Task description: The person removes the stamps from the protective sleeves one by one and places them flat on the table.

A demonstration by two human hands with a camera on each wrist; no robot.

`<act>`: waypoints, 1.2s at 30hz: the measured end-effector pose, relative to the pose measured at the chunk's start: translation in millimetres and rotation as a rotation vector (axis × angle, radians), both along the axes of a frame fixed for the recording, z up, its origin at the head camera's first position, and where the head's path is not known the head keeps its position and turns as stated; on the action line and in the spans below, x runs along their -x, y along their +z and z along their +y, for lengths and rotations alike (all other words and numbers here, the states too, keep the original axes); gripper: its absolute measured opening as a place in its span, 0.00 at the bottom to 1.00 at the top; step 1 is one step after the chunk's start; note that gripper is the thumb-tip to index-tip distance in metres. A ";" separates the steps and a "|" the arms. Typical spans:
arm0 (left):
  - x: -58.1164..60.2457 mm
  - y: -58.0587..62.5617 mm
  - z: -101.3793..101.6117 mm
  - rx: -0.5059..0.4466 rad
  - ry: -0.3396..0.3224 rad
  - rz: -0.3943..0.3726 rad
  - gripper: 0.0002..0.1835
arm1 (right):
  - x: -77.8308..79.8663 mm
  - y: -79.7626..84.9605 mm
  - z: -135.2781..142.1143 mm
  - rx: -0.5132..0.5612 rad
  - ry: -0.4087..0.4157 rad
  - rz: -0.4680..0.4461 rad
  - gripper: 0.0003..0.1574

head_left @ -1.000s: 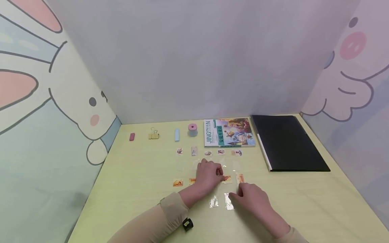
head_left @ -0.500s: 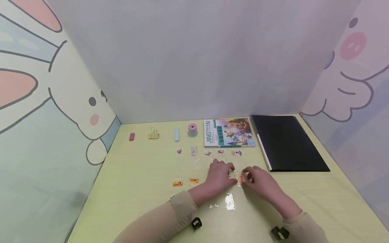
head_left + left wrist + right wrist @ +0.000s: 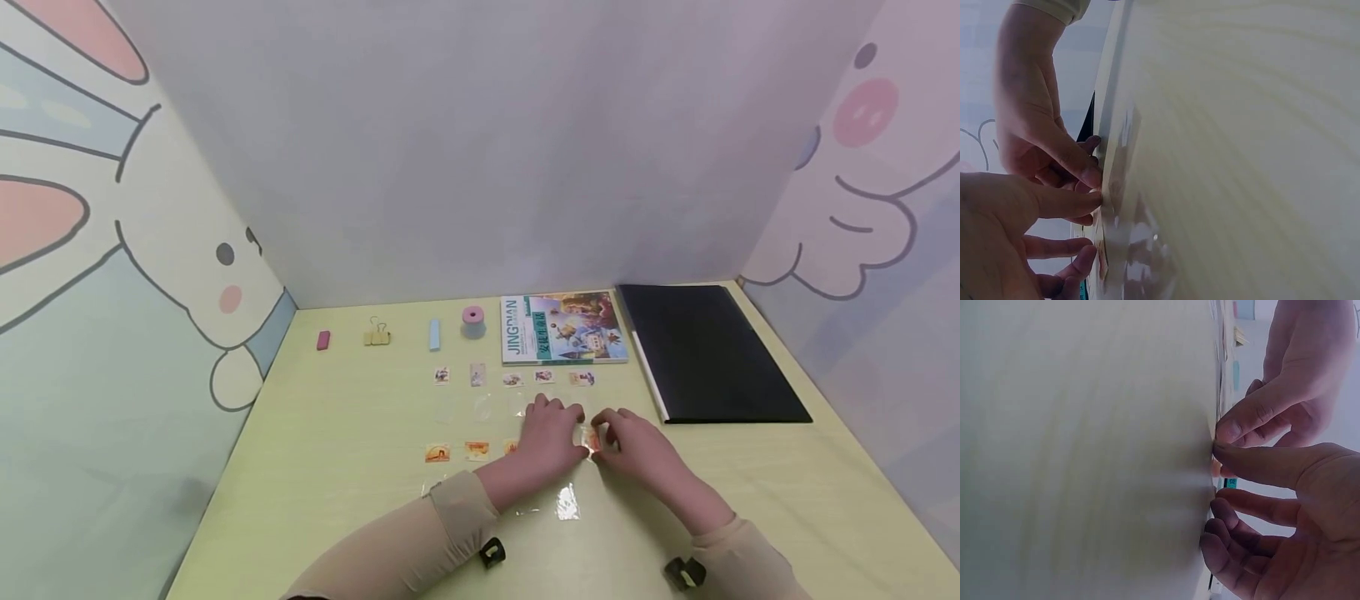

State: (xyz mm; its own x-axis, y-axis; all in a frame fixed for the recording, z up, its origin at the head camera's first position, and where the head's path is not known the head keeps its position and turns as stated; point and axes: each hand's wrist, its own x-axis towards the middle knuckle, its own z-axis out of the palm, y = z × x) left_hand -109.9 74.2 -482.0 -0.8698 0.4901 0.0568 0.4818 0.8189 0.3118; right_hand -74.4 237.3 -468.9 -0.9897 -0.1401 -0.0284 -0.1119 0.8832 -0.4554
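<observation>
A small orange picture stamp (image 3: pixel 591 439) lies at the right end of the front row, with a glossy piece of clear plastic film over it. On its left side my left hand (image 3: pixel 551 435) holds the film's edge with thumb and index finger spread front to back. Opposite, my right hand (image 3: pixel 641 446) does the same, fingers curved. Both thumb tips meet near the front edge, as the right wrist view shows my left hand (image 3: pixel 1297 381) and right hand (image 3: pixel 1310 506) low at the tabletop. Other orange stamps (image 3: pixel 437 452) lie to the left, some partly hidden by my left hand.
Clear film pieces lie in front (image 3: pixel 567 502) and behind the hands (image 3: pixel 482 407). Farther back are several small picture stamps (image 3: pixel 513 380), a book (image 3: pixel 566 329), a black folder (image 3: pixel 712 354), a tape roll (image 3: pixel 473 322), a blue stick (image 3: pixel 434 335), a binder clip (image 3: pixel 377 337) and a pink eraser (image 3: pixel 323 340).
My right hand has moved back from the front film pieces to the rightmost orange stamp. My left hand has shifted right to meet it; since half a second ago both have barely moved.
</observation>
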 end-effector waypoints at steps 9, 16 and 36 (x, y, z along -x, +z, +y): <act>-1.8 4.0 0.4 -0.023 0.001 -0.022 0.20 | -1.4 1.1 -0.5 0.008 0.026 0.030 0.19; -3.2 7.2 0.9 -0.016 0.000 -0.029 0.16 | -1.1 0.0 -0.6 0.017 0.024 0.026 0.19; -5.4 8.5 -4.1 -0.315 0.003 -0.104 0.11 | -9.4 7.9 6.6 0.368 0.007 -0.064 0.15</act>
State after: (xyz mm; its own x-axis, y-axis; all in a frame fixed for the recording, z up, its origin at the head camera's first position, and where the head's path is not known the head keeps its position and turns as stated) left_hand -104.5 70.1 -473.5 -0.8801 0.4603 0.1160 0.4321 0.6756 0.5973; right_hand -65.0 243.9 -461.0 -0.9866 -0.1590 -0.0369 -0.0782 0.6586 -0.7484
